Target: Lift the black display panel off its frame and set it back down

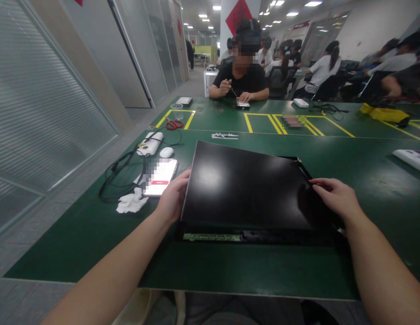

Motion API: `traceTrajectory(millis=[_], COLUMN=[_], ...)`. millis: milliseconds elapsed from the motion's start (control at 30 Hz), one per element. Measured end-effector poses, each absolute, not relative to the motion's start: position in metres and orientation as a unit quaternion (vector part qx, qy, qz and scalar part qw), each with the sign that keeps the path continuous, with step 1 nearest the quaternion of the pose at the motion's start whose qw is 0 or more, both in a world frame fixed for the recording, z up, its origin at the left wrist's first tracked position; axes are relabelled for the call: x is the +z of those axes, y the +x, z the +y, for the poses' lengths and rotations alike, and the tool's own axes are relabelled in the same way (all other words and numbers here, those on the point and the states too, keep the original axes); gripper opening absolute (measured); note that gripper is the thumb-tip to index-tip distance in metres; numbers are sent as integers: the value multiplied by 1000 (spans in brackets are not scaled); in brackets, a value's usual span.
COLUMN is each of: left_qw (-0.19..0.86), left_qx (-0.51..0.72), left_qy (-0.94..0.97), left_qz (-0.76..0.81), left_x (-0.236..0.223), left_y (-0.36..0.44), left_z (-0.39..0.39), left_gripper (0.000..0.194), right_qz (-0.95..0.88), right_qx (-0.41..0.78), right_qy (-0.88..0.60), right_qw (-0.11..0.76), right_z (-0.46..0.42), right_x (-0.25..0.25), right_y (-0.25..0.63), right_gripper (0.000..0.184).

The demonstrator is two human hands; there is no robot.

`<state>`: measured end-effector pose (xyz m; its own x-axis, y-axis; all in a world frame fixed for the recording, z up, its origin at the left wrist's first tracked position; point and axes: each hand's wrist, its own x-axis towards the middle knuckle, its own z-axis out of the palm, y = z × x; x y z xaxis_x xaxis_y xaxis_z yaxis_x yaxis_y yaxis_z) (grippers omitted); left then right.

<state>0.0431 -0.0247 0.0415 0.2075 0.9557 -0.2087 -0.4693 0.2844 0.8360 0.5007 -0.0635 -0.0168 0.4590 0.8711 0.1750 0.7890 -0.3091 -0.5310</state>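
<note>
A glossy black display panel (pixel 246 194) sits askew over a black frame (pixel 274 237), its left side raised. Along the frame's near edge shows a narrow green circuit board (pixel 211 237). My left hand (pixel 176 196) grips the panel's left edge, with most fingertips hidden behind it. On the other side, my right hand (pixel 336 196) is closed at the panel's right edge, thumb and fingers pinched there. The frame's far right corner sticks out past the panel.
Left of the panel lie a phone (pixel 161 177), crumpled tissue (pixel 131 201), a white oval case (pixel 166 152), black cables (pixel 111 174) and red-handled scissors (pixel 175 124). White strips (pixel 224 135) lie beyond. Across the green table (pixel 77 243), a person (pixel 242 76) works on a small device.
</note>
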Motion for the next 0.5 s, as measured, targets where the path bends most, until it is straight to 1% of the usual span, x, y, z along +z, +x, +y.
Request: traceTrajectory(millis=[133,233,300,367,500], left_qw=[720,728,728,723,717], left_qx=[501,500,497,492,481], left_qy=[345,329,334,357,386], left_qz=[333,333,334,329,326], left_x=[46,49,49,47,43], left_y=[45,47,46,45,42], left_z=[-27,-31,-34,-36,-39], left_gripper=[55,49,49,54,71], right_qz=[-523,-531,-534,-534,-533], right_qx=[69,67,68,67,71], right_qy=[-806,-803,-803,-804,-805], right_qw=[268,261,257,253,252], right_z=[-62,-61,-60,-60,-60], right_x=[-20,-24,-26,-26,-25], right_y=[505,509,511,511,509], right_gripper=[32,33,34,34,35])
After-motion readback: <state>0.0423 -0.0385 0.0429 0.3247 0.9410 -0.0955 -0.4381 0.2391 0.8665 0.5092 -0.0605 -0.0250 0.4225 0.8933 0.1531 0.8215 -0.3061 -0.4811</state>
